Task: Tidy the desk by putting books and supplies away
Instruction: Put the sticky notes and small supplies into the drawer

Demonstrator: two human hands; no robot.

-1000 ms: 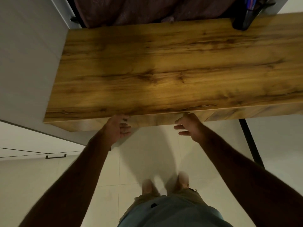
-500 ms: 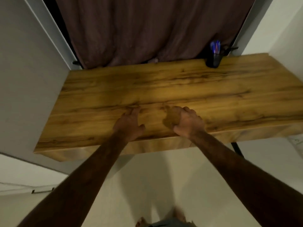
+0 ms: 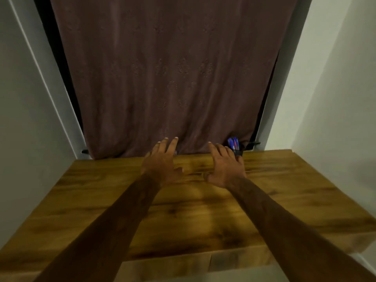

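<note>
A wooden desk point(image 3: 284, 200) fills the lower half of the view. At its back right stands a black pen holder point(image 3: 238, 152) with blue pens point(image 3: 233, 143) sticking out, partly hidden by my right hand. My left hand point(image 3: 161, 165) is stretched out over the middle of the desk, fingers apart and holding nothing. My right hand point(image 3: 224, 166) is held out beside it, fingers spread and empty, its far edge just in front of the pen holder. No books show in the view.
A brown curtain point(image 3: 168, 78) hangs behind the desk's back edge. Pale walls point(image 3: 30, 98) close in the desk on the left and right.
Both hands rose from the desk's front edge and moved forward over the top, toward the curtain. The camera tilted up, so the floor and my feet left the view.
</note>
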